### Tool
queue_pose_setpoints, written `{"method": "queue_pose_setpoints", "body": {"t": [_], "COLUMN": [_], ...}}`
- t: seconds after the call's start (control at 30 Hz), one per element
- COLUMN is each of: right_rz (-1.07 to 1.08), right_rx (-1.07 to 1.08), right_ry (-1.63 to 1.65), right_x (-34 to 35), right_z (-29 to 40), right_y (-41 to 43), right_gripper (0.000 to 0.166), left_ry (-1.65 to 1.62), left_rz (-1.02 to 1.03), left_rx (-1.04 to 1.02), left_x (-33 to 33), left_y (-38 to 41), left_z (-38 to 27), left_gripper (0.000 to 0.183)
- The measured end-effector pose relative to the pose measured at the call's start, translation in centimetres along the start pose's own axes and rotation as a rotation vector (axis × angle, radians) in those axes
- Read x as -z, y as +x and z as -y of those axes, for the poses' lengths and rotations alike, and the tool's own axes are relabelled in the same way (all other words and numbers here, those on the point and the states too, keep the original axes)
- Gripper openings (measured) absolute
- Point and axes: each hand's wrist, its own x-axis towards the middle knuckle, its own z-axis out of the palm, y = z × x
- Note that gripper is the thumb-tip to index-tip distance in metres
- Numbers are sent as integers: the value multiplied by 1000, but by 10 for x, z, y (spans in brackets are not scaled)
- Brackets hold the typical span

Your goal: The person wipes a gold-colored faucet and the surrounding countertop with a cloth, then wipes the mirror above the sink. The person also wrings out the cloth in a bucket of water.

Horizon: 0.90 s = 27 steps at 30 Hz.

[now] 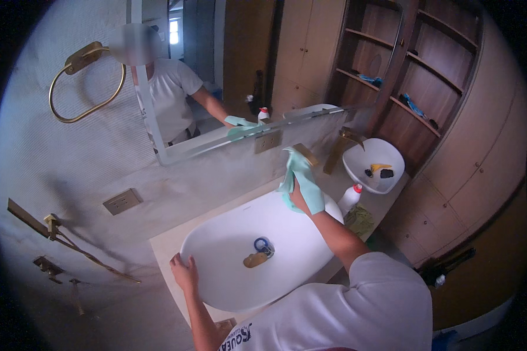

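Note:
My right hand (296, 193) holds a pale green cloth (309, 182), which drapes over the hand and wrist and hides most of the fingers. It is at the brass faucet (306, 154) behind the large white vessel basin (219, 237). My left hand (184, 272) rests on the basin's left rim, fingers over the edge. Inside the basin, near its drain, lie a blue ring-shaped item (261, 244) and a tan, rounded object (255, 260). To the basin's right stand a white bottle with a red cap (349, 198) and a crumpled olive-green cloth (359, 220).
A smaller white basin (355, 153) with yellow and black items stands at the counter's far end, beside a brass faucet (336, 151). A mirror (193, 131) hangs above the counter. A brass towel ring (51, 98) and hand shower (28, 219) are on the left wall.

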Motion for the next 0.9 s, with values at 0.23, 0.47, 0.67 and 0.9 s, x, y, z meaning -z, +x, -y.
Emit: {"method": "queue_pose_setpoints", "body": {"t": [0.23,0.47,0.67,0.9], "right_rz": [77,172,520,707], "right_rx": [-457,-443,-355,-792], "right_ry": [356,235,547,107], "right_x": [-49,-50,111,295], "right_z": [7,-4,-50,-141], "right_y": [25,-65,-141,-355], "right_gripper": [58,64,50,36], "left_ry": [96,170,285,-286], "left_rz": [-39,-74,-292,501], "left_rx": [-40,-143,-281,-690], "left_x": [6,-13,5,-96], "left_y": [-4,-5,-23,-167], "left_z": [3,-5,-26,-176], "left_gripper": [45,46,45,34]}}
